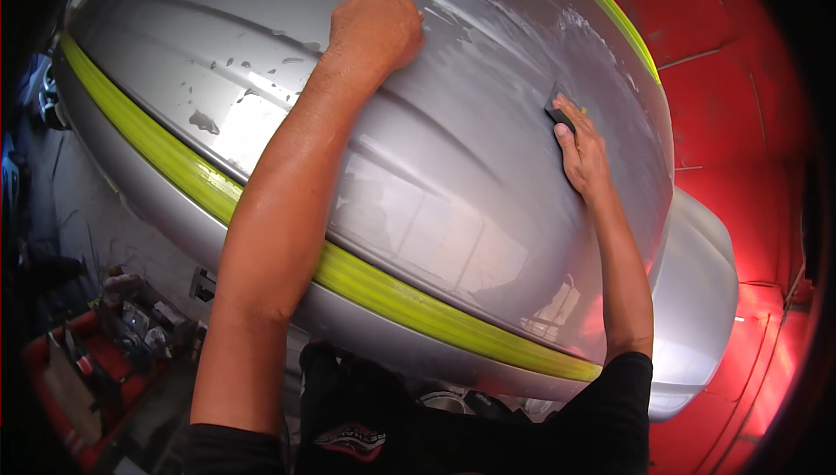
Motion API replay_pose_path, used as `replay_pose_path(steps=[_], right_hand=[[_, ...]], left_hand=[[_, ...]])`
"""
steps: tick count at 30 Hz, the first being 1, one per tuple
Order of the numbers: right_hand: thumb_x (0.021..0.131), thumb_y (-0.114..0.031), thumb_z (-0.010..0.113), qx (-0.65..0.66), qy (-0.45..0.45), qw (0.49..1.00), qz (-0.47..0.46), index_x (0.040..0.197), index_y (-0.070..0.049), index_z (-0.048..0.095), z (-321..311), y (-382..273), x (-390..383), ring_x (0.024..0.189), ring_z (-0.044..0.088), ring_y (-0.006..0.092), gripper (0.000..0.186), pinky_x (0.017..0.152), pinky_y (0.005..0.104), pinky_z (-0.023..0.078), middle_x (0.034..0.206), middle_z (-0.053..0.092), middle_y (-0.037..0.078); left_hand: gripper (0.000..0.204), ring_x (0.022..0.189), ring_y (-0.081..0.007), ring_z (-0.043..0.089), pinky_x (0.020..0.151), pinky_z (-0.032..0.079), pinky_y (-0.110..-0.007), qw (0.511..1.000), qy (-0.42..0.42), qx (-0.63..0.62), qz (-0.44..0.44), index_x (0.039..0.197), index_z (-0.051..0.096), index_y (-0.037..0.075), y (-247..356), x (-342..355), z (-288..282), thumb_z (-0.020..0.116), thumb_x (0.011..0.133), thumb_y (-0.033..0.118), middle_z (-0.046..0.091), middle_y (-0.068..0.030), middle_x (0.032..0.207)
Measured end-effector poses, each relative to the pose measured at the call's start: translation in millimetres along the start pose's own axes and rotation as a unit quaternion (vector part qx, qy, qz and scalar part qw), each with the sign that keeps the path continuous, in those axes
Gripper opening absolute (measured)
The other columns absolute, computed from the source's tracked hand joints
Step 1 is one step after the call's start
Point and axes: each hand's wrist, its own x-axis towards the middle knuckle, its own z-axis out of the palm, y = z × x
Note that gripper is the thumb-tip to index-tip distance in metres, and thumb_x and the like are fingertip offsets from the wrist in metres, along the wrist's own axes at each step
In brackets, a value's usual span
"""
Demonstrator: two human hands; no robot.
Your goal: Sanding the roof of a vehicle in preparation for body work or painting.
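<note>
A large curved silver vehicle panel [453, 205] fills the middle, streaked with wet patches and droplets and edged with yellow-green tape [435, 318]. My left hand [374, 31] is closed on the upper part of the panel, its back toward me; whatever its fingers may hold is hidden. My right hand [582, 144] presses a small dark grey block [554, 96] flat on the panel's right part, thumb along its near side and fingers over it, where the surface looks cloudy and wet.
A red tray [43, 370] with tools and small items sits low at the left. A separate curved silver part [697, 275] adjoins the panel on the right. A red surface [723, 83] lies beyond it. My dark-shirted body is along the lower edge.
</note>
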Motion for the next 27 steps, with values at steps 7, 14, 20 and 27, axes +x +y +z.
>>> replay_pose_path(steps=[7, 14, 20, 27], right_hand=[[0.104, -0.029, 0.054, 0.027, 0.011, 0.992, -0.122, 0.131, 0.001, 0.066, 78, -80, 131, 0.133, 0.055, 0.0393, 0.042, 0.117, 0.0456, 0.039, 0.143, 0.06, 0.021], [0.105, -0.03, 0.053, 0.022, 0.004, 1.0, -0.003, 0.133, -0.001, 0.065, 16, -8, 24, 0.137, 0.053, 0.038, 0.041, 0.119, 0.0444, 0.038, 0.145, 0.06, 0.019], [0.105, -0.031, 0.053, -0.008, -0.015, 0.997, -0.069, 0.133, 0.0, 0.065, 43, -43, 73, 0.137, 0.052, 0.0399, 0.043, 0.117, 0.045, 0.039, 0.143, 0.061, 0.021], [0.105, -0.031, 0.052, 0.004, -0.024, 0.989, -0.143, 0.137, -0.003, 0.063, 61, -69, 123, 0.137, 0.051, 0.0403, 0.044, 0.119, 0.0447, 0.037, 0.147, 0.057, 0.02]], left_hand=[[0.043, 0.085, -0.0432, 0.073, 0.08, 0.059, -0.052, 0.997, 0.07, -0.026, 0.018, 0.097, 0.077, 0.0, -4, 2, 6, 0.051, 0.105, 0.034, 0.075, -0.0209, 0.09], [0.036, 0.089, -0.0406, 0.073, 0.08, 0.059, -0.051, 0.999, 0.051, -0.014, 0.013, 0.099, 0.077, 0.002, -3, 0, 3, 0.054, 0.103, 0.03, 0.075, -0.0202, 0.091], [0.041, 0.084, -0.042, 0.073, 0.077, 0.059, -0.052, 0.998, 0.06, -0.021, 0.016, 0.093, 0.076, -0.001, -7, 2, 7, 0.054, 0.104, 0.032, 0.074, -0.0226, 0.085], [0.039, 0.086, -0.0411, 0.073, 0.08, 0.059, -0.05, 0.997, 0.045, -0.056, -0.006, 0.094, 0.077, 0.0, -9, 3, 3, 0.055, 0.103, 0.031, 0.075, -0.0213, 0.086]])
